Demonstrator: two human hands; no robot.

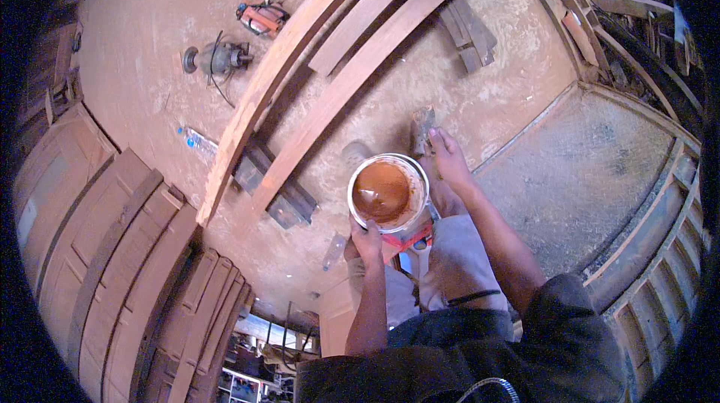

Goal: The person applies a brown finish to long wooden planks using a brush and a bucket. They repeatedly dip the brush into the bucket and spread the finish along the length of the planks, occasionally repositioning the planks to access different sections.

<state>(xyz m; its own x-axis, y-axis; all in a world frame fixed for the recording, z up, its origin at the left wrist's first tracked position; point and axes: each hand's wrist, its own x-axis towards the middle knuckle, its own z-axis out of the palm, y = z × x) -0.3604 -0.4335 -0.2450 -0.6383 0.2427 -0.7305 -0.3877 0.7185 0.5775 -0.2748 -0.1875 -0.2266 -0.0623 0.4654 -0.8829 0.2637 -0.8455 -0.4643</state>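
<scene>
My left hand (366,238) grips the left lower side of a white tub (419,180) partly filled with smooth orange-brown paste (381,204). The tub is over my lap, above something red (405,240). My right hand (450,154) is closed on a small, flat, stained scraper-like piece (422,119), thumb on top, just above and right of the tub; its exact kind is unclear. Long curved wooden beams (360,65) lie across dark supports (289,204) in front of me.
An orange power tool (259,18), grey machines (217,60) and a plastic bottle (199,144) lie on the dusty floor. Wooden panels (112,253) are stacked at left, timber offcuts (615,43) at upper right, and a large framed grey panel (562,170) is at right.
</scene>
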